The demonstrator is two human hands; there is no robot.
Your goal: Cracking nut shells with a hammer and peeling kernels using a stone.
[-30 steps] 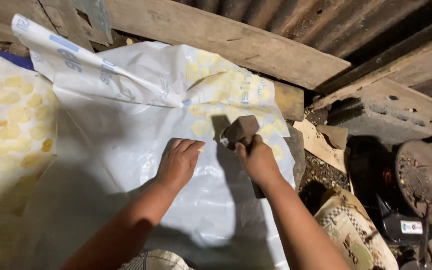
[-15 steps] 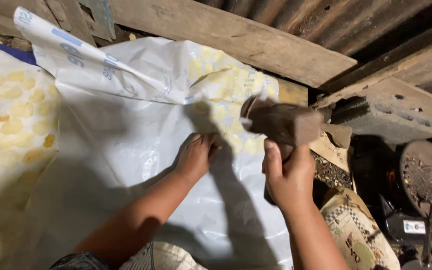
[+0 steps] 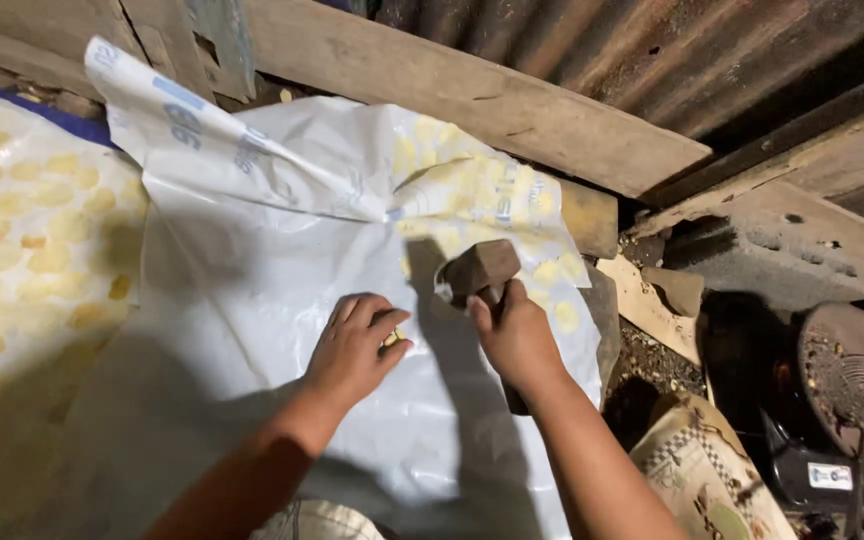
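My right hand [image 3: 518, 335] grips the handle of a wooden mallet [image 3: 479, 270], whose brown block head is low over a white plastic sheet [image 3: 282, 260]. My left hand [image 3: 355, 345] rests flat on the sheet just left of the mallet head, fingertips pinching a small yellow piece [image 3: 393, 338]. Flattened yellow discs [image 3: 512, 200] show through the sheet beyond the mallet.
More yellow discs [image 3: 12, 250] lie under plastic at the left. A thick wooden plank [image 3: 472, 90] and rusty corrugated metal [image 3: 652, 50] run along the back. At the right are a concrete block [image 3: 752, 260], a patterned sack [image 3: 702, 470] and a dark fan [image 3: 852, 390].
The mallet was raised half a second ago and has come back down near the sheet. My left hand slid slightly toward me and left, still on the plastic.
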